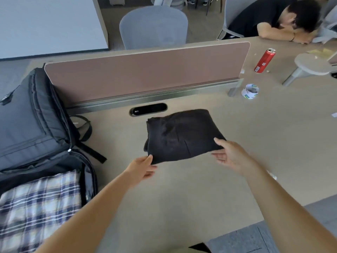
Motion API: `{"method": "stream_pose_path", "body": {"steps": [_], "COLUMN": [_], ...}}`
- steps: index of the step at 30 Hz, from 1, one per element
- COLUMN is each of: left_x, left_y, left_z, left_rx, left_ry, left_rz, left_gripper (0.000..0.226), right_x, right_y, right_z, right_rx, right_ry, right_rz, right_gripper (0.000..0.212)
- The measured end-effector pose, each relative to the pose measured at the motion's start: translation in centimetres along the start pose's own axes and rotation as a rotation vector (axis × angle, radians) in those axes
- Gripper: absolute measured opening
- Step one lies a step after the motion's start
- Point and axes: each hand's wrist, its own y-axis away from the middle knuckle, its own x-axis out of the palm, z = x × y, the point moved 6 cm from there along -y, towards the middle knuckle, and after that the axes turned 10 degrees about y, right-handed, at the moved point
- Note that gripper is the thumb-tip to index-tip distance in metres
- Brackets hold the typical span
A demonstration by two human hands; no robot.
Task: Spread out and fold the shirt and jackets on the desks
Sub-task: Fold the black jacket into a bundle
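Observation:
A black garment (179,135), folded into a compact rectangle, lies on the beige desk (182,189) just in front of the divider. My left hand (141,168) pinches its near left corner between thumb and fingers. My right hand (231,155) holds the near right corner, thumb on top and fingers underneath. A folded plaid shirt (36,207) lies inside the open dark backpack (31,123) at the left edge of the desk.
A brown divider panel (145,70) runs across the back of the desk, with a cable slot (148,109) below it. A red can (264,60), a tape roll (250,91) and a stand's base (310,65) are at the right. A person (279,21) rests on the far desk; a grey chair (154,27) stands behind.

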Motion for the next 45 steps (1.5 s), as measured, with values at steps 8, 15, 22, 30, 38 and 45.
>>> {"method": "stream_pose_path", "body": {"steps": [8,15,22,30,38,45], "left_x": [-2.0,-1.7,1.7,2.6,3.5,7.4], "left_y": [0.6,-2.3,-5.6,-5.8,-11.9,-14.0], "left_z": [10.7,2.5,-3.7,-9.4,-11.0,-11.9], "left_rx": [-0.274,0.144,0.219,0.610,0.511,0.477], "left_ry": [-0.219,-0.417,-0.418,-0.743,-0.960,-1.592], "left_rz": [-0.010,-0.222,-0.239,-0.426,-0.376,-0.025], "left_gripper": [0.021,0.024,0.073,0.024,0.033,0.076], "right_x": [1.4,-0.8,2.2,6.4,6.5,4.5], "right_y": [-0.7,-1.4,-5.6,-12.5,-14.2,-13.6], "right_z": [-12.9,-6.4,1.8,2.7,-1.4,1.1], "right_rx": [0.268,-0.028,-0.382,-0.448,-0.487,-0.497], "right_ry": [0.041,0.522,0.729,1.077,0.889,1.150], "right_rz": [-0.072,-0.340,-0.257,-0.161,-0.176,-0.243], "right_gripper": [0.032,0.017,0.061,0.046,0.033,0.053]}}
